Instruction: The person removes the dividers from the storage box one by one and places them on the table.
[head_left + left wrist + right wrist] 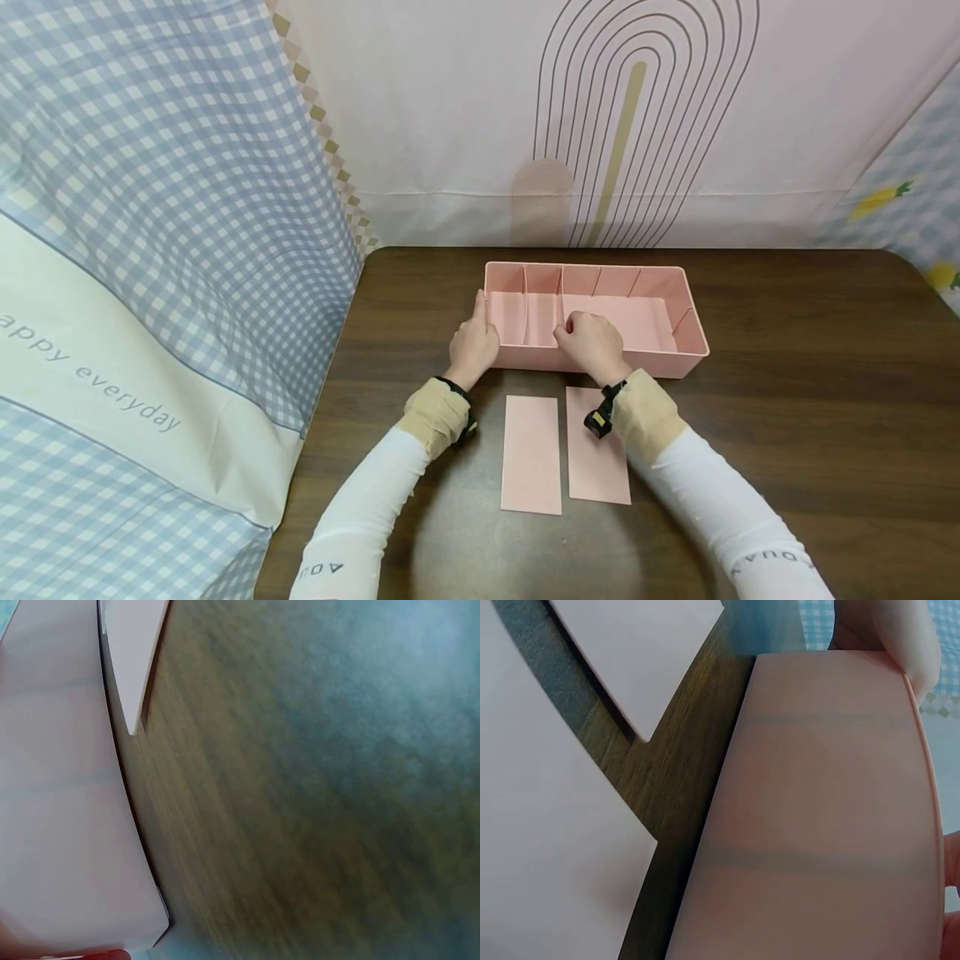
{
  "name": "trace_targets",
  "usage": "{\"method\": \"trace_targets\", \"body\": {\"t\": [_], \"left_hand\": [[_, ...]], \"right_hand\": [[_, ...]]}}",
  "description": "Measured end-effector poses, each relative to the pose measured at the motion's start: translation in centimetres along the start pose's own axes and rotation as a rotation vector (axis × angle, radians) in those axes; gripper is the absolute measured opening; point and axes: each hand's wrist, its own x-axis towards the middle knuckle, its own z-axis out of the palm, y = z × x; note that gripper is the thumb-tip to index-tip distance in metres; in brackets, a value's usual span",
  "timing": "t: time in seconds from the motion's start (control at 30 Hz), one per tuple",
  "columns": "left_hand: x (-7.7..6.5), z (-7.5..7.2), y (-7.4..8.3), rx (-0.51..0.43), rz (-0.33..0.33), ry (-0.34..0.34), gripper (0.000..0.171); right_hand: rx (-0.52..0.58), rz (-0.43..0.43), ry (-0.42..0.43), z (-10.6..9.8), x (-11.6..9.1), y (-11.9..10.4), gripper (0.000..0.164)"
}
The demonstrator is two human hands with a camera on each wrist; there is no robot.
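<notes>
A long pink storage box (656, 364) lies crosswise on the table. Two thin dividers stand across its left part: a curved left one (526, 304) and a straighter right one (561, 287). My left hand (475, 343) grips the box's front left corner, its index finger stretched along the left end wall. Over the front rim, my right hand (592, 340) has curled fingers and pinches the right divider near its front end; the fingertips are partly hidden. Two flat pink panels, a left one (531, 454) and a right one (598, 462), lie in front of the box.
The box stands on a dark wooden table (795, 400) with a patterned cloth (450, 108) hanging behind it. A blue checked cloth (202, 167) hangs at the left edge. My right forearm passes above the right panel.
</notes>
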Motion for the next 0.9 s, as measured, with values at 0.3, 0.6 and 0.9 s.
{"method": "trace_targets", "body": {"t": [0.3, 0.6, 0.9], "left_hand": [[0.04, -0.01, 0.08, -0.004, 0.008, 0.003, 0.057], [0.00, 0.02, 0.11, -0.007, 0.008, 0.008, 0.056], [-0.12, -0.09, 0.15, 0.010, 0.005, 0.014, 0.056]], "right_hand": [[-0.008, 0.010, -0.004, 0.10, 0.10, 0.06, 0.030], [-0.018, 0.019, -0.023, 0.24, 0.02, 0.06, 0.032], [-0.029, 0.016, -0.008, 0.37, -0.06, 0.04, 0.030]]}}
